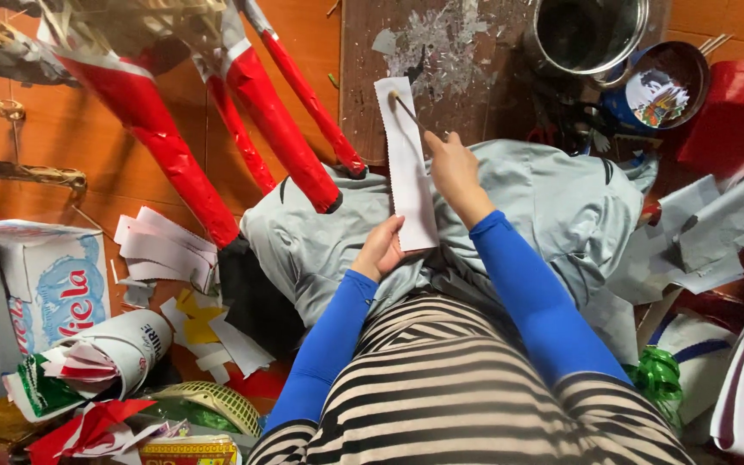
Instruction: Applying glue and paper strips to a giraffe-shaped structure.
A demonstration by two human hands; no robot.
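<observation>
A long white paper strip [408, 164] lies lengthwise across my lap, over grey trousers [553, 207], its far end resting on a brown board [372, 69]. My left hand [381, 250] pinches the near end of the strip. My right hand [451, 164] grips a thin brush stick [411, 112] whose tip touches the strip's far end. Both arms wear blue sleeves.
Red paper-covered legs of a frame [277, 129] stand at the left. A metal pot [587, 34], a bowl [669, 82] and a red tub [738, 103] sit at the back right. White paper strips [165, 245], a cardboard box [53, 284] and paper scraps litter the orange floor.
</observation>
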